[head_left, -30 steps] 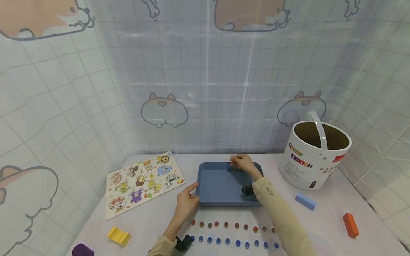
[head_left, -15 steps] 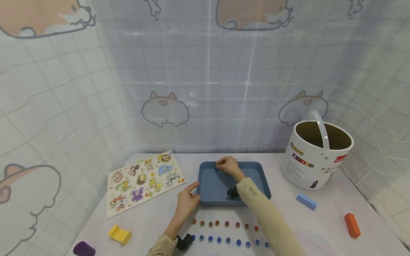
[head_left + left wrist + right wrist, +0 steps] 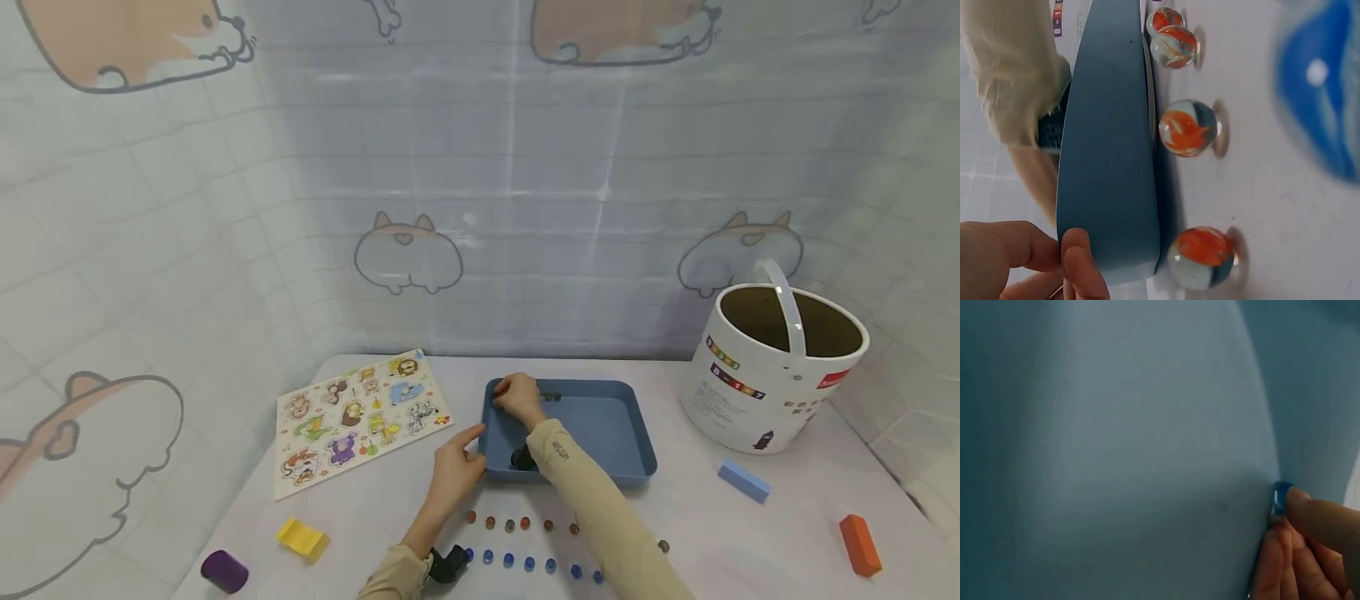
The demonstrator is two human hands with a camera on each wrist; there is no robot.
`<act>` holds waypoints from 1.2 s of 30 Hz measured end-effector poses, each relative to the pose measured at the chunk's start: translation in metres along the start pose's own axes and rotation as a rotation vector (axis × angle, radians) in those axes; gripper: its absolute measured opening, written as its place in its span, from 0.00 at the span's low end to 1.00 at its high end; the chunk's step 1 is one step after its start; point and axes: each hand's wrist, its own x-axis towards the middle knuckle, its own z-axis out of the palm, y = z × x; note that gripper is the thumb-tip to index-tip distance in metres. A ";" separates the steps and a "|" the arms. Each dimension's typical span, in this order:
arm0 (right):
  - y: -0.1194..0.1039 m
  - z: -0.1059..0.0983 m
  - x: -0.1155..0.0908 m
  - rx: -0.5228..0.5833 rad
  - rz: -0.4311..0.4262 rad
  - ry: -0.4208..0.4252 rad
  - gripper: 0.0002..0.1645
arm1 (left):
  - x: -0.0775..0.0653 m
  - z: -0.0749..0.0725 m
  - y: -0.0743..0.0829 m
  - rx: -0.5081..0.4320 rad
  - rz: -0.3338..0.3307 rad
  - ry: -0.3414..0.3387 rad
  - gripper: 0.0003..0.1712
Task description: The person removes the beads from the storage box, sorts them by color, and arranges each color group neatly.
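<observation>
A shallow blue-grey tray (image 3: 592, 425) lies on the table. At its left side my left hand (image 3: 456, 468) grips the rim, and the left wrist view shows its fingers (image 3: 1082, 265) against the tray wall (image 3: 1110, 137). Inside the tray's far left corner is my right hand (image 3: 521, 398). Its thumb and fingers pinch a blue glass marble (image 3: 1282, 499) low against the wall in the right wrist view. Just right of that hand, small dark marbles (image 3: 551, 397) sit by the far wall. In front of the tray runs a row of orange-swirled marbles (image 3: 1190, 128), with blue marbles (image 3: 508, 560) nearer me.
An animal puzzle board (image 3: 363, 421) lies left of the tray. A white bucket (image 3: 738, 387) with a handle stands at the right. Around the table are a yellow block (image 3: 303, 540), a purple cylinder (image 3: 224, 572), a blue block (image 3: 744, 481) and an orange block (image 3: 859, 545).
My right hand has moved left along the tray's far side into the far left corner. Small marbles by the far wall have come into sight. My left hand has stayed on the rim.
</observation>
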 end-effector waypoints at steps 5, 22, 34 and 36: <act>-0.003 0.001 0.003 -0.047 0.003 -0.011 0.08 | 0.001 0.001 0.003 -0.010 -0.006 -0.002 0.31; 0.015 -0.140 -0.010 0.328 0.020 -0.140 0.21 | 0.001 0.001 0.000 0.003 -0.048 0.022 0.33; 0.084 -0.217 -0.085 0.360 -0.023 -0.088 0.26 | 0.004 -0.002 0.001 0.035 -0.072 0.020 0.33; 0.094 -0.221 -0.101 0.361 -0.014 -0.104 0.25 | 0.004 -0.001 0.002 0.030 -0.078 0.018 0.33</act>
